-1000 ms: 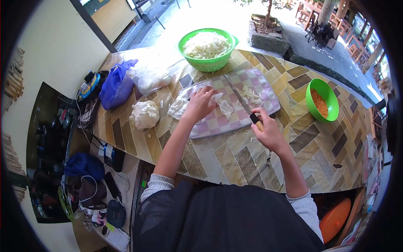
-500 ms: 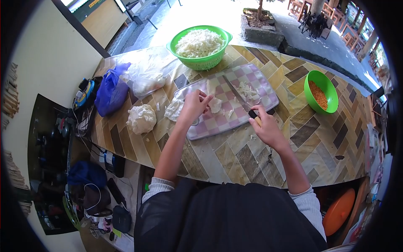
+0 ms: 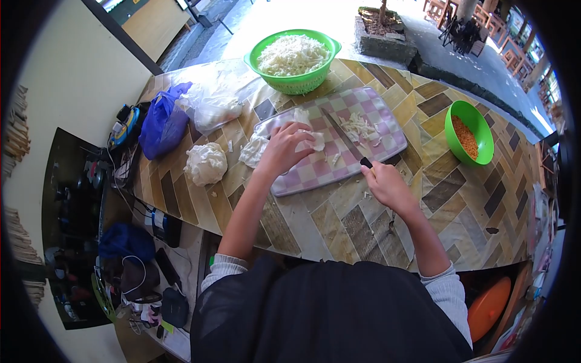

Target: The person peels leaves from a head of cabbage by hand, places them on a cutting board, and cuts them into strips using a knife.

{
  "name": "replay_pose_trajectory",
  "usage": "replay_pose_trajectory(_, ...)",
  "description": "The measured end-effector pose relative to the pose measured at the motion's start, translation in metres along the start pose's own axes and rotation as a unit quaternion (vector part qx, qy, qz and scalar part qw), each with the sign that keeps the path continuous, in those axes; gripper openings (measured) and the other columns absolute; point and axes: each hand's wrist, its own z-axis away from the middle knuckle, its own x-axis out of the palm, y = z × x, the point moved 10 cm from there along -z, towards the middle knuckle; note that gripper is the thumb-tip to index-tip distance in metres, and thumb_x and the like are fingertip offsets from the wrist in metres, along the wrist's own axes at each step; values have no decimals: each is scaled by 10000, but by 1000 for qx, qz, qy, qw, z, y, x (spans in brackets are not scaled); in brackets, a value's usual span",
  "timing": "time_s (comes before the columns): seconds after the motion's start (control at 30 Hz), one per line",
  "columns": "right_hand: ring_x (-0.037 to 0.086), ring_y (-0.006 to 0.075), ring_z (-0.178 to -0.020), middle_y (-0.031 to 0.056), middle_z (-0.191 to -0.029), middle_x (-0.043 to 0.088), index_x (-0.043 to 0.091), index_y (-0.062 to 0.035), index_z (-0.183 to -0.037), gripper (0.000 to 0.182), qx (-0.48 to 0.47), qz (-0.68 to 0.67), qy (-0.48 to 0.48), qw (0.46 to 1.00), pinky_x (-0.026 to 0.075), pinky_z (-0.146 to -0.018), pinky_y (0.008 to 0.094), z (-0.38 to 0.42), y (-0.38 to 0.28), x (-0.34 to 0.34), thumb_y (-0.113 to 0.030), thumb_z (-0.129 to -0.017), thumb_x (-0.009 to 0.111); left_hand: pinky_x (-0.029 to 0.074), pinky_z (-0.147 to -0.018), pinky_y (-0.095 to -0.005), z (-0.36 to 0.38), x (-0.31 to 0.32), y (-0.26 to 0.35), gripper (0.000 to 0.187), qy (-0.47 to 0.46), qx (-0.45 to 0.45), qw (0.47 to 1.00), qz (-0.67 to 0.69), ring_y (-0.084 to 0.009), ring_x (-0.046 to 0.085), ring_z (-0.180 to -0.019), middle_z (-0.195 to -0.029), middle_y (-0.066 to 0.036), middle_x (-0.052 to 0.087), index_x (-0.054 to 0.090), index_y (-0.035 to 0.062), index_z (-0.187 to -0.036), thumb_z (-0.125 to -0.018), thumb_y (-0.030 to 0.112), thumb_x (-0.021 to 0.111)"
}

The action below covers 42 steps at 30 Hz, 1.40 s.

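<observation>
My right hand [image 3: 387, 186] is closed round the handle of a kitchen knife [image 3: 346, 139], whose blade lies slantwise over a pink-and-white checked cutting board [image 3: 357, 167]. At the board's left side, my left hand [image 3: 284, 148] reaches over white, thin-leaved food pieces [image 3: 315, 141], its fingers bent but apart. Whether the fingertips touch the pieces is hard to make out. Another crumpled white piece [image 3: 253, 151] rests by the left wrist, at the board's edge. Right of the blade is a small heap of white shreds [image 3: 361, 128].
A green colander [image 3: 302, 83] heaped with white shreds stands behind the board. To the left are a round white lump [image 3: 206, 164], a clear plastic bag [image 3: 213, 112] and a blue bag [image 3: 163, 128]. A green bowl [image 3: 478, 133] with orange bits stands at the right.
My left hand has gone from bunched fingers to fingers stretched over the white pieces. The knife stays in my right hand, its blade still over the board. The whole view has shifted slightly.
</observation>
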Motion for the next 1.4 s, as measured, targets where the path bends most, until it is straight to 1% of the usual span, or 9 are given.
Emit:
replay_pose_trajectory(0.27, 624, 462, -784, 284, -786, 639, 577, 54, -884, 440, -11, -13, 31, 999, 483, -714, 527, -2, -17, -9, -348, -1001, 443, 389, -952, -386, -4, 25, 19, 160, 85, 8, 996, -9, -216, 576, -1085, -1088, -3, 657, 686, 132, -979, -835, 203, 687)
replay_pose_trajectory(0.4, 647, 438, -774, 259, -770, 650, 570, 42, -906, 418, -18, 60, 16, 998, 510, -700, 516, -1, -29, -2, -339, -1007, 429, 404, -935, -394, 1, 23, 23, 147, 107, 19, 994, -9, -223, 571, -1083, -1105, -4, 651, 681, 125, -970, -840, 190, 670)
replay_pose_trajectory(0.67, 674, 401, -760, 240, -747, 655, 555, 42, -918, 360, -76, 129, -21, 988, 548, -689, 470, -12, -34, 4, -288, -1002, 439, 417, -925, -393, -1, 28, 19, 162, 94, 5, 996, -6, -242, 555, -1103, -1127, -11, 641, 681, 113, -979, -830, 177, 674)
replay_pose_trajectory(0.87, 680, 394, -777, 245, -748, 661, 550, 42, -933, 335, -37, 127, -17, 991, 556, -711, 462, -24, -26, 28, -271, -997, 447, 446, -902, -401, -2, 30, 17, 164, 119, -13, 993, 4, -260, 567, -1076, -1105, -28, 641, 685, 106, -966, -817, 174, 684)
replay_pose_trajectory(0.97, 683, 392, -770, 263, -750, 656, 567, 49, -921, 344, -46, 127, 18, 991, 557, -681, 452, -43, -26, 35, -270, -990, 460, 453, -888, -396, -1, 29, 16, 161, 123, -44, 991, 3, -264, 575, -1055, -1094, -31, 642, 690, 109, -958, -811, 174, 688)
replay_pose_trajectory(1.07, 648, 416, -639, 267, -668, 617, 553, 63, -837, 376, -115, 55, 63, 990, 525, -601, 481, -54, -26, 17, -270, -989, 465, 454, -869, -391, 1, 27, 17, 161, 144, -68, 987, -20, -258, 579, -1036, -1092, -28, 641, 696, 117, -954, -811, 192, 688)
replay_pose_trajectory(1.2, 617, 392, -562, 244, -638, 604, 569, 72, -810, 410, -14, -44, -88, 995, 499, -578, 455, -46, -23, -7, -276, -993, 452, 438, -841, -378, 1, 28, 20, 168, 155, -96, 981, -62, -238, 578, -1017, -1077, -19, 635, 704, 129, -938, -816, 244, 694)
replay_pose_trajectory(1.3, 647, 451, -800, 287, -783, 646, 610, 96, -861, 433, -4, 3, -98, 995, 511, -751, 521, -33, -31, -13, -290, -981, 453, 406, -828, -374, 0, 26, 25, 175, 169, -94, 978, -74, -216, 575, -1008, -1057, -9, 629, 711, 140, -911, -822, 290, 694)
replay_pose_trajectory(1.4, 650, 448, -809, 278, -806, 654, 620, 76, -895, 410, -14, 52, -55, 997, 515, -754, 521, -31, -29, -7, -291, -980, 459, 376, -830, -379, -2, 30, 18, 180, 150, -121, 977, -90, -206, 570, -1013, -1050, -2, 626, 721, 155, -911, -825, 311, 692)
